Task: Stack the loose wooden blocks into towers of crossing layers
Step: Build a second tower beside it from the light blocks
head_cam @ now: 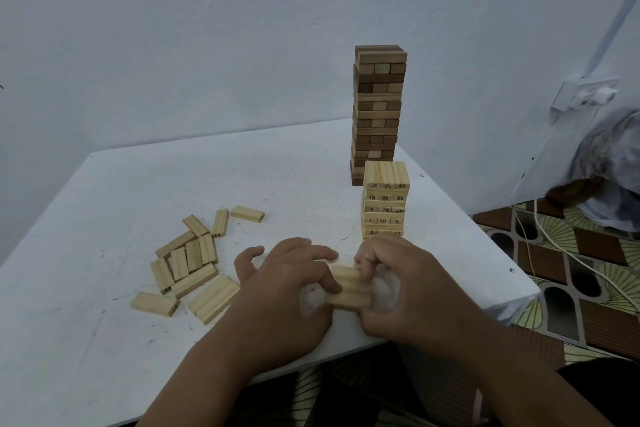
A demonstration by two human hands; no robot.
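fingers (325, 255) of the left hand (287, 284) are curled over the near-left side of a small row of pale blocks (349, 289), which is held low in the centre of the frame, just above the front edge of the tabletop (104, 340). to the left of the hands, in the lower-left part of the frame, a scatter of loose blocks (194, 263) is seen lying flat, several touching or overlapping. the row is pinched from its right side by the right hand (405, 284), its fingertips curled against the block ends.

the step in hand is judged to be the squaring of a layer, three blocks it seems, before it is placed. just above the hands stands the pale numbered tower (384, 201), partly built; behind it, in the upper centre-right, a taller brown tower (379, 107) looks complete. next, the row would need to be lifted together, turned crosswise to the top layer, and set down level without nudging the tower.
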